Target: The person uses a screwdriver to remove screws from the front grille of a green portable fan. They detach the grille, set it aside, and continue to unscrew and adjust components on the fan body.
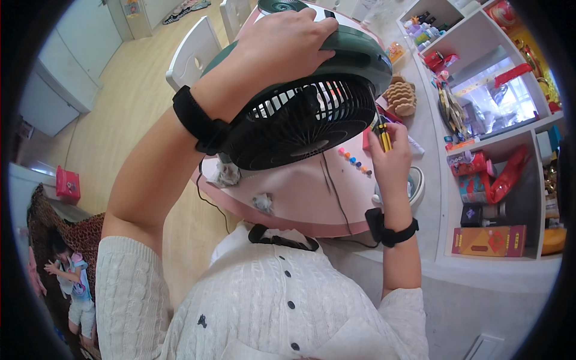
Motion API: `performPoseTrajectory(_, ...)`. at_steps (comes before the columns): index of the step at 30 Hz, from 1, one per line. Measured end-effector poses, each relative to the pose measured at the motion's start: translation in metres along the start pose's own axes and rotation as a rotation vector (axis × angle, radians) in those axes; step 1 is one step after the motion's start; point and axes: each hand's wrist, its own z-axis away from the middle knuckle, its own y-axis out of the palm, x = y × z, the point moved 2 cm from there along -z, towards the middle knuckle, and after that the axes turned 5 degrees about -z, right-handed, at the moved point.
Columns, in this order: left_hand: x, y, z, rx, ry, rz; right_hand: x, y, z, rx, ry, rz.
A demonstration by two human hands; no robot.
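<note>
A green fan head with a black grille (300,129) is tilted over a pink-edged table (294,192). My left hand (276,51) lies over its top, fingers curled round the green housing. My right hand (389,147), below the fan's right side, grips a yellow-and-black screwdriver (384,133), its shaft reaching up toward the grille's edge. Several small coloured pieces (354,161) lie in a row under the fan, beside a dark cord (336,198). A crumpled pale item (225,174) sits at the table's left.
White chairs (189,60) stand behind the table. Cubby shelves (444,144) full of items and stacked wooden pieces (401,96) are to the right, above a round white container (411,189). A person (77,288) is at the lower left by a leopard-print cover.
</note>
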Motion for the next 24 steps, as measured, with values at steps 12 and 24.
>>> performPoseTrajectory(12,-0.003,-0.021,-0.009,0.214,0.009,0.136,-0.014,-0.003,-0.016,0.099,0.031,-0.023)
performPoseTrajectory(24,-0.001,-0.020,-0.010,0.270,-0.057,0.117,-0.022,-0.006,-0.016,0.276,1.178,-1.278)
